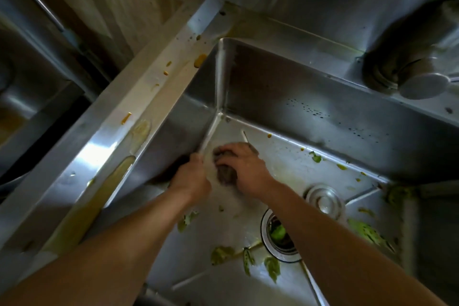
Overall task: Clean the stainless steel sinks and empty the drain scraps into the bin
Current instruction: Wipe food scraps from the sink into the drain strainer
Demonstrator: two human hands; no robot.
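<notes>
- Nearest the viewer, green scraps lie on the sink floor just this side of the drain, so that part is judged unwashed.
- The drain itself holds a green lump in its basket; emptying it into the bin looks not yet done, and no bin is in view.
- The round metal stopper rests on the floor just beyond the drain, touching its rim or nearly so.
- Farther from the drain, toward the far-left corner, the right hand has its fingers curled round a dark scrubbing pad, pressing it to the floor.
- Just left of it, the left hand sits against the side wall; it is blurred, and I cannot tell whether its fingers are clenched or loose.
- More green bits lie along the back wall's foot, beyond the drain.
- The rim, farthest left of the drain, carries orange drips and a yellowish smear, still to wipe.
- Judgement: early in the job.
</notes>
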